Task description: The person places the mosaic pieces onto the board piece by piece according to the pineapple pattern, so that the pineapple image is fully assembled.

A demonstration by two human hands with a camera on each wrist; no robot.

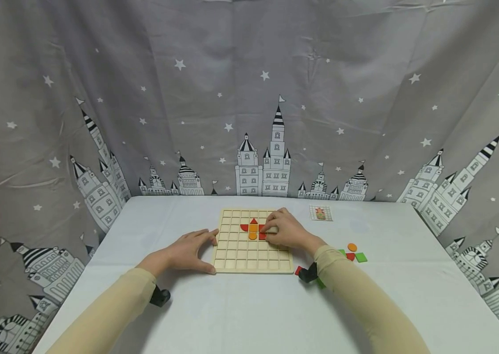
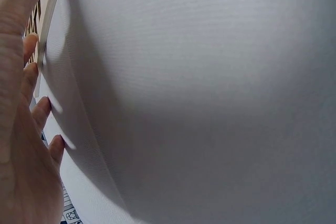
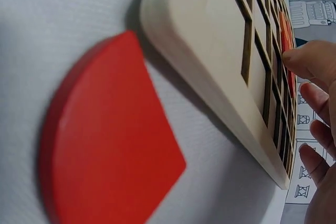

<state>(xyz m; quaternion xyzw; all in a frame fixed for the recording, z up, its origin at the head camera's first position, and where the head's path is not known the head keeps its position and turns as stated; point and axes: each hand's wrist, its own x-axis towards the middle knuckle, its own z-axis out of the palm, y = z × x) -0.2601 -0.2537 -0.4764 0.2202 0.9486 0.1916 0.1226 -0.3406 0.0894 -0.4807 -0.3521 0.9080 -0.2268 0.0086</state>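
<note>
The left hand [image 1: 189, 250] rests spread against the board [image 1: 234, 254], while the right hand [image 1: 290, 231] touches red pieces [image 1: 262, 237] on it, whether pinching I cannot tell, and a sideways nudge could knock neighbouring orange pieces [image 1: 253, 228] askew.

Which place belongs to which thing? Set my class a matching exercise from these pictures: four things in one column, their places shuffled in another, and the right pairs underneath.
Things
1. Picture card
2. Left hand
3. Loose orange disc
4. Right hand

Places
A. At the left edge of the board
B. Over the board, fingertips at the red pieces
C. Near the far edge of the white table, to the right of the board
D. On the table, near loose green pieces

Right pairs
1-C, 2-A, 3-D, 4-B
</note>
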